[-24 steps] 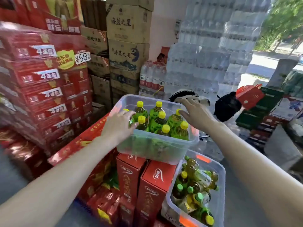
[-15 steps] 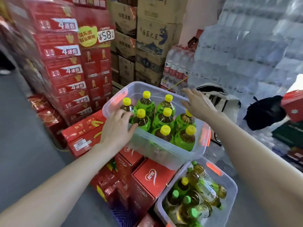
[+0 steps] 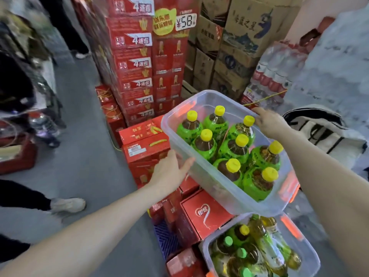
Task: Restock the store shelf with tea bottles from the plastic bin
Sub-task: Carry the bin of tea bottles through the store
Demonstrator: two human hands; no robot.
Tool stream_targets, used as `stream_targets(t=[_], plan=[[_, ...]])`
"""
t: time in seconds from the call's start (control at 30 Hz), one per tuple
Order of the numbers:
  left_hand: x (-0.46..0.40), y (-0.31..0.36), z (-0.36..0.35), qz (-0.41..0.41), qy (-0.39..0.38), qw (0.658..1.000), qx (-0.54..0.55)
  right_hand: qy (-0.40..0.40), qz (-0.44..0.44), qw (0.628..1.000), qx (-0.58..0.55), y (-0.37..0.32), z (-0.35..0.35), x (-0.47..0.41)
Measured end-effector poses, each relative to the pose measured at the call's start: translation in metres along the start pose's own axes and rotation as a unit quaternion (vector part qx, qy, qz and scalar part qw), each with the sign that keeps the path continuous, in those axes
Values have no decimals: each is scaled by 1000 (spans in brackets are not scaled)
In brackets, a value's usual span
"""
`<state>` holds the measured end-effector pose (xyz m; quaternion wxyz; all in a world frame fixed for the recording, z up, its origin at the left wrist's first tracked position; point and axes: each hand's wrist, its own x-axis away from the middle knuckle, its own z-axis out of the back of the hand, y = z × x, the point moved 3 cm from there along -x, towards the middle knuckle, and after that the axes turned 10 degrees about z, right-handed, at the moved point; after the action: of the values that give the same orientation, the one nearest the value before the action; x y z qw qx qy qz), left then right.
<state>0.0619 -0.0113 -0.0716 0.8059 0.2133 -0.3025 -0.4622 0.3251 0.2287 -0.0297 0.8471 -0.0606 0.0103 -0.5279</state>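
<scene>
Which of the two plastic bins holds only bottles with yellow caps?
The upper bin, held by both hands: all its bottles stand upright with yellow caps. The lower bin also has green caps, with bottles lying jumbled.

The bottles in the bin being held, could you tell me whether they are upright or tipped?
Upright: all eight bottles show yellow caps pointing up inside the clear bin.

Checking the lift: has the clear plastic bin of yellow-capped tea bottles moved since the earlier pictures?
Yes. The clear plastic bin, gripped by both hands, has swung left and now overhangs the second bin of bottles less.
</scene>
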Motion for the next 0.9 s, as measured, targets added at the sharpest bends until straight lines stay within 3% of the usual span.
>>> stream_targets(t=[0.1, 0.17, 0.3, 0.43, 0.6, 0.73, 0.9], plan=[[4, 13, -12, 23, -85, 987, 132, -41, -1, 999, 1, 0, 3, -6], [3, 22, -18, 61, -119, 958, 252, -61, -1, 998, 5, 1, 4, -10], [7, 31, -18, 110, -131, 913, 372, -37, -8, 999, -23, 0, 7, -9], [8, 17, -9, 116, -96, 928, 341, -10, -41, 998, -38, -15, 20, 14], [8, -13, 18, 105, -29, 970, 218, 11, -80, 995, -53, -46, 25, 61], [18, -46, 41, 99, 14, 975, 197, 20, -111, 989, -92, -80, 13, 106], [51, -111, 72, 92, 44, 977, 189, 13, -85, 988, -124, -149, 0, 172]])
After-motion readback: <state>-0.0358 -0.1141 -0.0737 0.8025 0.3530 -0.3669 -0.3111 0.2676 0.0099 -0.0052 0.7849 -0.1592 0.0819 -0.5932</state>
